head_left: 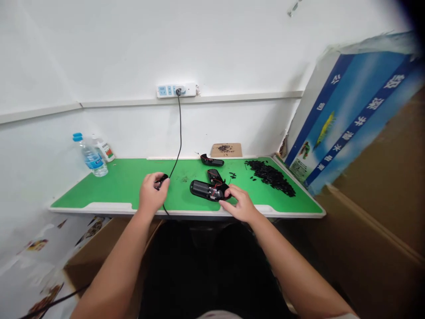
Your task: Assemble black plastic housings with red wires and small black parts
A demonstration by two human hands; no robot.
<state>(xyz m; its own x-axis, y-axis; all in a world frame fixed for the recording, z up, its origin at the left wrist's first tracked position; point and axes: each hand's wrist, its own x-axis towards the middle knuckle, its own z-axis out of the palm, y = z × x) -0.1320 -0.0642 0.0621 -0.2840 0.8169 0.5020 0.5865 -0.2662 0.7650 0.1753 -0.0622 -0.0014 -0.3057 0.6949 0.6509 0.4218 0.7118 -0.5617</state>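
On the left of the green tabletop, my left hand (153, 191) is closed around a small black piece (161, 180); most of it is hidden by my fingers, so its kind cannot be told. My right hand (239, 203) grips the right end of a long black plastic casing (202, 189) between thumb and fingers. Red wires show at the casing's open inside. Just behind it lies a second black casing (214, 175) with a red wire, and a third casing (212, 162) rests farther back near the wall.
A heap of small black parts (272, 177) covers the right side of the green table (133, 177). Behind stands a cardboard piece (232, 150) with dark bits. A black cable (180, 128) hangs from the power strip (186, 90). Water bottles (94, 159) stand left, a blue box (352, 106) right.
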